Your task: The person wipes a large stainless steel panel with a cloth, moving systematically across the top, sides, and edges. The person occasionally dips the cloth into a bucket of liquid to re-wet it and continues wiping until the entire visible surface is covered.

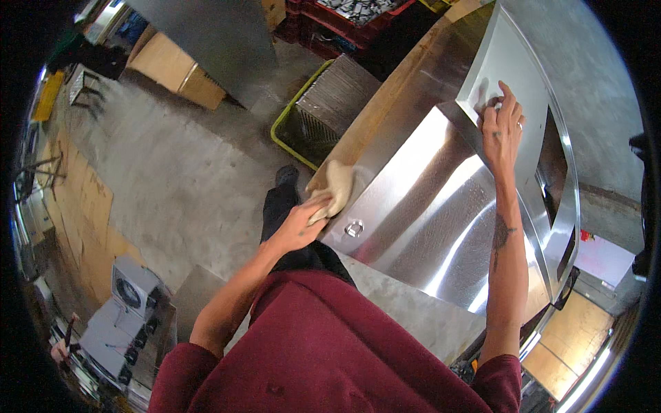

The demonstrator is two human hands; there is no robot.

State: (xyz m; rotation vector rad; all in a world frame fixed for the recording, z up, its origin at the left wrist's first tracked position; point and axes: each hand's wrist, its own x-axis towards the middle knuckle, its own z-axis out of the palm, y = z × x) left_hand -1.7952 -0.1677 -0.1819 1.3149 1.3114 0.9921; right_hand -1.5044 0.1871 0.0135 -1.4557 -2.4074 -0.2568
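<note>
A beige cloth (337,192) is bunched in my left hand (303,224), whose fingers are closed round it. It lies close to the left edge of a shiny stainless-steel sheet-metal housing (413,199), not far from a small round fitting (354,228) in the steel. My right hand (503,131) rests over a pale grey inner face (513,65) of the housing. Its fingers are bent, with a small white thing (498,106) at the tips that I cannot make out.
The housing lies on a wooden-edged bench (392,89). Beyond it stand a yellow-rimmed basket (277,131) with stacked metal pieces and a red crate (303,24) of small parts. A cardboard box (162,62) and a grey machine (113,337) stand on the left.
</note>
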